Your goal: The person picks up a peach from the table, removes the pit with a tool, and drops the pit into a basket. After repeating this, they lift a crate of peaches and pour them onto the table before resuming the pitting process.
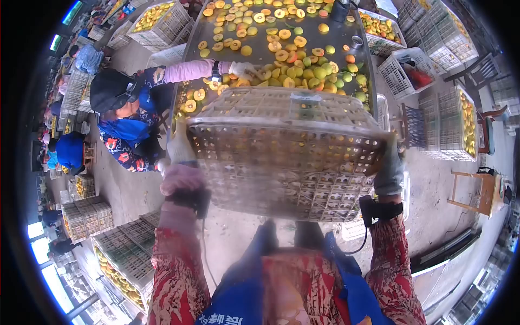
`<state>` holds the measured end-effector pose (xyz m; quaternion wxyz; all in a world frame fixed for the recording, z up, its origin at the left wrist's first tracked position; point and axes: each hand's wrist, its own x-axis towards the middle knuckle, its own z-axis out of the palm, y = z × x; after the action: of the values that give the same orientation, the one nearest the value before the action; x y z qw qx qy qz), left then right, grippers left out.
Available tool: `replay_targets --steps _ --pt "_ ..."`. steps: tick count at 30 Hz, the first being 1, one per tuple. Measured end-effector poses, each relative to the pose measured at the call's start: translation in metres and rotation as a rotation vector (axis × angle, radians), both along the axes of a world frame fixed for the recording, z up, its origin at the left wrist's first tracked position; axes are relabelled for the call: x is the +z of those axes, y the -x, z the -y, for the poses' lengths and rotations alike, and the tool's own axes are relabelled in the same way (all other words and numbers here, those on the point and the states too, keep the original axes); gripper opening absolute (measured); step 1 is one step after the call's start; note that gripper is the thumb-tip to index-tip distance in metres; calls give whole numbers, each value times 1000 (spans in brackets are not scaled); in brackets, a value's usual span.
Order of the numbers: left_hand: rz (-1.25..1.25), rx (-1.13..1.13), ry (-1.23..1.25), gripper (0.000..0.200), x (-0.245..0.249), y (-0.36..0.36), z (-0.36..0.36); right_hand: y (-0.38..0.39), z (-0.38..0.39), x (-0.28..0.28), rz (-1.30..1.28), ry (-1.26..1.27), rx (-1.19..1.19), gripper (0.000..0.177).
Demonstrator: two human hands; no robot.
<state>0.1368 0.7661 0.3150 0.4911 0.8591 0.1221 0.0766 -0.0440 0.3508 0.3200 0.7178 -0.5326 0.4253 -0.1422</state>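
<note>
A large white plastic crate (281, 162) is tipped at the near edge of a metal table (325, 40), its slotted bottom facing me and its open side toward the table. My left hand (180, 142), in a pale glove, grips the crate's left end. At the right end, my gloved right hand (390, 168) grips it too. Yellow and orange fruit (309, 70), some of it halved, lies heaped just beyond the crate and spread over the table. Any fruit inside the crate is mostly hidden by its walls.
A co-worker (127, 103) at the left reaches a gloved hand (244, 69) to the fruit. A dark container (340, 10) stands on the table's far right. Fruit crates (447, 124) stand right and lower left (122, 265). A wooden stool (476, 189) is at right.
</note>
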Motion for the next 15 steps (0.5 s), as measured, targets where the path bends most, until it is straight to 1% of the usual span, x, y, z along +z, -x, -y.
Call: replay_targets --steps 2,3,4,5,6,7,8,9,11,12,13,14,15 --pt "-169 308 395 51 14 5 1 -13 3 2 0 34 -7 38" --pt "-169 310 397 51 7 2 -7 -22 -4 9 -1 65 -14 38" --pt "-94 342 503 45 -5 -4 -25 -29 -9 21 49 28 -13 34" --pt "-22 379 601 39 -13 -7 -44 -36 -12 29 37 21 -5 34" --pt "-47 419 494 49 -12 -14 -57 -44 -14 37 82 36 37 30" --pt "52 402 247 52 -12 -21 -73 -53 -15 46 132 51 76 28" --pt "96 397 203 50 -7 -32 -98 -60 -20 60 293 152 200 35" --pt "139 388 163 49 -5 -43 -111 -67 -15 70 291 149 201 35" --pt "65 573 463 45 52 -53 -95 -74 -7 76 260 618 507 31" --pt "66 577 400 43 72 -53 -95 -83 -7 77 264 615 515 31" --pt "72 577 339 42 83 -56 -97 -93 -9 78 335 726 503 28" --pt "72 580 334 42 78 -55 -104 -97 -13 77 397 830 488 26" --pt "80 574 416 41 67 -54 -113 -100 -19 78 394 830 487 26"
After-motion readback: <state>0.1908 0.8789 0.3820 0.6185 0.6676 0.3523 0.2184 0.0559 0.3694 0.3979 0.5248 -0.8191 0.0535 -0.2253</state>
